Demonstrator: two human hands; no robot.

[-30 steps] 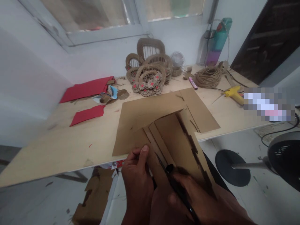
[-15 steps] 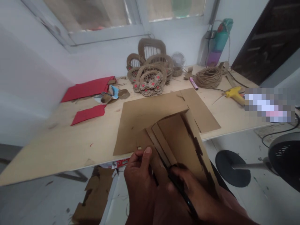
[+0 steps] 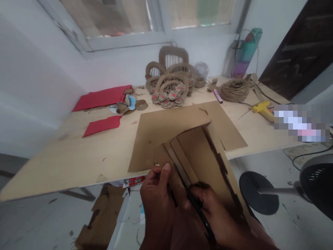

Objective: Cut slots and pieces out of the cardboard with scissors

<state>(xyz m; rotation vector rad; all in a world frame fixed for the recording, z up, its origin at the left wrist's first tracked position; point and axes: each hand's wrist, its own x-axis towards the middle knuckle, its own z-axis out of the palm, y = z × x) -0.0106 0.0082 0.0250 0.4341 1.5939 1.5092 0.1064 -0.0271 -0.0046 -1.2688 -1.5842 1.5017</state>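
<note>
- Two hands share the work in the head view: our left hand (image 3: pixel 156 198) pinches the near end of the folded cardboard piece (image 3: pixel 200 163) with thumb and fingers closed on it, and our right hand (image 3: pixel 221 222) is wrapped tight around the black scissors (image 3: pixel 194 201).
- One cardboard piece is being cut; it overhangs the table's (image 3: pixel 78 163) near edge, resting on one flat cardboard sheet (image 3: pixel 166 128).
- To cut well, we judge we should keep the left grip close beside the blades, hold the strip taut, and feed the blades along the strip's edge in short bites.
- Two red paper sheets (image 3: pixel 102 125) lie toward the left edge.
- One twine coil (image 3: pixel 235 89) and one yellow glue gun (image 3: pixel 262 109) sit toward the far right corner; the woven baskets (image 3: pixel 170 83) at the far edge are too clustered to count.
</note>
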